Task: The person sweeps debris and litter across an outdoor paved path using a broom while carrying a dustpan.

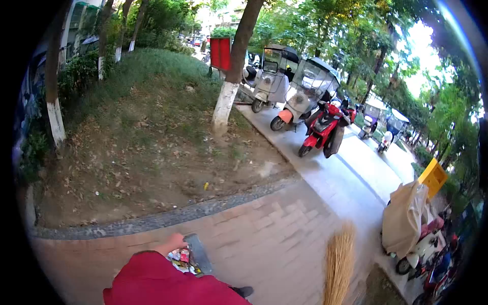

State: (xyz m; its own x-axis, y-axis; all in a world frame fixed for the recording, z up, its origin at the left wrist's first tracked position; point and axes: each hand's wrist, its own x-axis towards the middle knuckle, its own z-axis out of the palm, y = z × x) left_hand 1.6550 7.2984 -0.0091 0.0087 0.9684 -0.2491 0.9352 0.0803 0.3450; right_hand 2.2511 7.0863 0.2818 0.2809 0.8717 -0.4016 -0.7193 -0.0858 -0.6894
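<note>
Where a bed of grass, bare soil and fallen leaves (pixel 147 137) spreads across ten o'clock, a strip of brick paving (pixel 284 223) borders it at six. A leaning tree trunk (pixel 241 40), its base painted white, rises from the bed near twelve o'clock. Two canopied scooters (pixel 306 99) stand parked at one o'clock, just beside a red scooter (pixel 325 127) at two. Tan sheeting (pixel 404 218) drapes a parked vehicle at four. A person's maroon sleeve (pixel 162 284) crosses the foreground between six and seven o'clock. At five o'clock a straw broom (pixel 340 264) shows only its bristles; the right hand is outside the view, and its grip cannot be told. At seven o'clock lies a gray dustpan (pixel 201 254), its edge grasped by the person's left hand (pixel 176 242), though the fingers are too small to make out individually. Colorful litter (pixel 182 258) sits inside the pan. A yellow scrap (pixel 206 186) rests on the soil at eight.
</note>
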